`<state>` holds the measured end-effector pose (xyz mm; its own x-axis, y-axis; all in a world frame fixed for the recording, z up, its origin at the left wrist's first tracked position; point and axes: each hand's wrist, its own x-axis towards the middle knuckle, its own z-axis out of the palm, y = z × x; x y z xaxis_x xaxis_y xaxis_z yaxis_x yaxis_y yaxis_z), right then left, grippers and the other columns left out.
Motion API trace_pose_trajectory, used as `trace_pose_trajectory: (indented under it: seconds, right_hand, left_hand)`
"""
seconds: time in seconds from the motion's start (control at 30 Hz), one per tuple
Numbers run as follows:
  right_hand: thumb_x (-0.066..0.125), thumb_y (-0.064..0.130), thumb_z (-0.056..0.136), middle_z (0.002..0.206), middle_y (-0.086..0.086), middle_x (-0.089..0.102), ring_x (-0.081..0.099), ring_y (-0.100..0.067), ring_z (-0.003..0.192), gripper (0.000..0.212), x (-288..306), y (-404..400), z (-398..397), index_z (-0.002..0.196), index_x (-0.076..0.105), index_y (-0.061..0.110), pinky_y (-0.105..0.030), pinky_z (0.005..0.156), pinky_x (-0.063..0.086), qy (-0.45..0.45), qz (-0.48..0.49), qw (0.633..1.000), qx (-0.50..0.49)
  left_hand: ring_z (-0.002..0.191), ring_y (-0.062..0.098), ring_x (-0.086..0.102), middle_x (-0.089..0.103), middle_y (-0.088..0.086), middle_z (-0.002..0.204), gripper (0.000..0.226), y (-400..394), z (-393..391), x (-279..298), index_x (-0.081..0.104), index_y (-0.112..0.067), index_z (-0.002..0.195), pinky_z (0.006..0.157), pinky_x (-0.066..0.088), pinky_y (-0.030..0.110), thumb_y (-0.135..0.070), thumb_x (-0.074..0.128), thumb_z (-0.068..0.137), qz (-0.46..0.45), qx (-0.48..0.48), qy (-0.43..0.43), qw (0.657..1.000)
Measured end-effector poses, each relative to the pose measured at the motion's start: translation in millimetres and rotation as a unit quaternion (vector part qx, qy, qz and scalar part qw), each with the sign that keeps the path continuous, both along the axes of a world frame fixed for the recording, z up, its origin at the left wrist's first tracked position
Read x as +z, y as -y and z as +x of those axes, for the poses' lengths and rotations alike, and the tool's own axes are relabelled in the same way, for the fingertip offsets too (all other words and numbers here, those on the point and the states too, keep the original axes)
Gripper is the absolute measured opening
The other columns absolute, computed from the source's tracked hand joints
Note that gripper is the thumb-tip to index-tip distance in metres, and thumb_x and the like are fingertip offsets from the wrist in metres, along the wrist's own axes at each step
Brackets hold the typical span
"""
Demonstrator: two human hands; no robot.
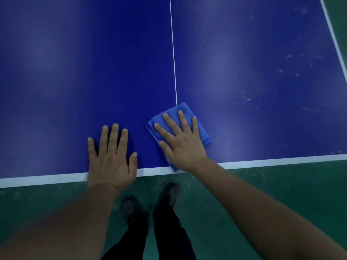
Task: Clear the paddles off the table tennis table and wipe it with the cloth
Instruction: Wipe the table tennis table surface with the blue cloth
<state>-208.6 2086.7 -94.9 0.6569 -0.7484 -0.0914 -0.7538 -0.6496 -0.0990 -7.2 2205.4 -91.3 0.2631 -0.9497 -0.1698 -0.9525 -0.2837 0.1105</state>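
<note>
The dark blue table tennis table (75,72) fills the upper view, with a white centre line (173,53) and a white near edge line (281,159). A folded blue cloth (201,132) lies near the front edge, just right of the centre line. My right hand (180,143) presses flat on the cloth with fingers spread. My left hand (112,156) rests flat on the bare table to the left of it, fingers straight. No paddles are in view.
White specks and smudges (291,72) mark the right half of the table. Green floor (281,194) lies below the front edge and past the right edge (332,34). My legs and dark shoes (150,203) stand close to the table.
</note>
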Motion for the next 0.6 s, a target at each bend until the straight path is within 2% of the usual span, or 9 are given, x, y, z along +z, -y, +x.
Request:
trace_pose_trajectory:
  seconds: [0.07, 0.13, 0.2, 0.27, 0.33, 0.43, 0.5, 0.53, 0.6]
  right_hand:
    - [0.027, 0.054, 0.1, 0.164, 0.003, 0.027, 0.016, -0.037, 0.152, 0.056, 3.4, 41.1, -25.0, 0.154, 0.032, 0.039, -0.066, 0.118, 0.011, -0.007, -0.008, 1.0, -0.028]
    - [0.028, 0.052, 0.1, 0.166, 0.005, 0.02, 0.011, -0.035, 0.153, 0.056, 6.4, 89.4, -66.5, 0.155, 0.028, 0.041, -0.067, 0.118, 0.009, -0.028, -0.01, 0.973, -0.228]
    - [0.024, 0.052, 0.102, 0.169, 0.007, 0.008, 0.001, -0.033, 0.155, 0.056, 14.0, 122.7, -107.2, 0.158, 0.017, 0.043, -0.066, 0.119, 0.002, -0.011, 0.022, 0.897, -0.442]
    - [0.019, 0.054, 0.103, 0.169, 0.006, 0.002, -0.005, -0.034, 0.154, 0.058, 17.8, 126.8, -110.2, 0.159, 0.009, 0.042, -0.066, 0.119, -0.003, 0.018, 0.042, 0.836, -0.548]
    - [0.023, 0.052, 0.103, 0.169, 0.003, 0.005, -0.002, -0.037, 0.154, 0.058, 14.6, 105.3, -75.2, 0.159, 0.012, 0.041, -0.067, 0.118, 0.0, 0.001, 0.031, 0.868, -0.495]
    - [0.028, 0.051, 0.102, 0.167, 0.002, 0.018, 0.01, -0.039, 0.153, 0.056, 3.3, 40.1, -28.9, 0.157, 0.022, 0.04, -0.066, 0.117, 0.004, -0.028, 0.011, 0.988, -0.148]
    - [0.03, 0.05, 0.101, 0.164, 0.001, 0.029, 0.019, -0.039, 0.151, 0.055, 2.6, 41.1, -48.5, 0.154, 0.032, 0.037, -0.067, 0.116, 0.013, -0.025, -0.004, 1.0, -0.011]
    - [0.031, 0.049, 0.1, 0.163, -0.001, 0.031, 0.021, -0.039, 0.15, 0.055, 3.7, 60.8, -68.8, 0.153, 0.035, 0.035, -0.068, 0.115, 0.015, -0.019, -0.009, 0.998, -0.052]
    - [0.028, 0.047, 0.101, 0.166, 0.001, 0.021, 0.014, -0.037, 0.153, 0.056, 10.4, 106.6, -115.8, 0.156, 0.028, 0.037, -0.067, 0.116, 0.01, -0.026, -0.005, 0.957, -0.288]
  left_hand:
    - [0.155, 0.028, 0.001, 0.009, 0.009, 0.167, 0.072, -0.6, 0.5, -2.0, 0.015, -0.014, 0.158, 0.121, 0.006, 0.062, -0.052, 0.018, 0.097, -0.002, 0.0, 0.004, 1.0]
    - [0.155, 0.029, 0.002, 0.009, 0.009, 0.167, 0.072, -0.6, 1.7, -3.7, 0.015, -0.014, 0.158, 0.121, 0.006, 0.062, -0.052, 0.019, 0.098, 0.003, -0.003, 0.008, 1.0]
    - [0.155, 0.03, 0.003, 0.011, 0.01, 0.167, 0.072, -0.2, 1.6, -3.6, 0.017, -0.013, 0.158, 0.12, 0.005, 0.063, -0.052, 0.021, 0.098, 0.008, -0.009, 0.012, 1.0]
    - [0.155, 0.03, 0.002, 0.01, 0.01, 0.167, 0.072, 0.6, 1.5, -1.3, 0.017, -0.013, 0.158, 0.121, 0.004, 0.062, -0.052, 0.02, 0.098, 0.018, -0.009, 0.008, 1.0]
    - [0.155, 0.028, -0.004, 0.004, 0.008, 0.168, 0.073, 1.1, 1.4, 1.2, 0.011, -0.015, 0.159, 0.121, 0.002, 0.061, -0.054, 0.016, 0.097, 0.028, -0.005, 0.001, 1.0]
    - [0.155, 0.023, -0.005, 0.002, 0.004, 0.168, 0.073, -1.2, 2.0, 4.6, 0.014, -0.015, 0.159, 0.122, 0.0, 0.059, -0.053, 0.014, 0.097, 0.01, 0.011, -0.037, 0.999]
    - [0.155, 0.021, 0.0, 0.009, 0.005, 0.168, 0.07, 1.5, 3.2, 8.2, 0.023, -0.014, 0.158, 0.123, 0.001, 0.056, -0.049, 0.019, 0.098, -0.025, 0.03, -0.071, 0.997]
    - [0.155, 0.02, 0.0, 0.011, 0.005, 0.167, 0.069, 5.2, 3.7, 9.6, 0.024, -0.014, 0.158, 0.123, -0.001, 0.054, -0.048, 0.021, 0.098, -0.04, 0.039, -0.08, 0.995]
    - [0.155, 0.019, -0.004, 0.008, 0.006, 0.168, 0.069, 17.7, 3.4, 12.8, 0.019, -0.014, 0.159, 0.123, -0.006, 0.051, -0.047, 0.021, 0.098, -0.05, 0.062, -0.084, 0.993]
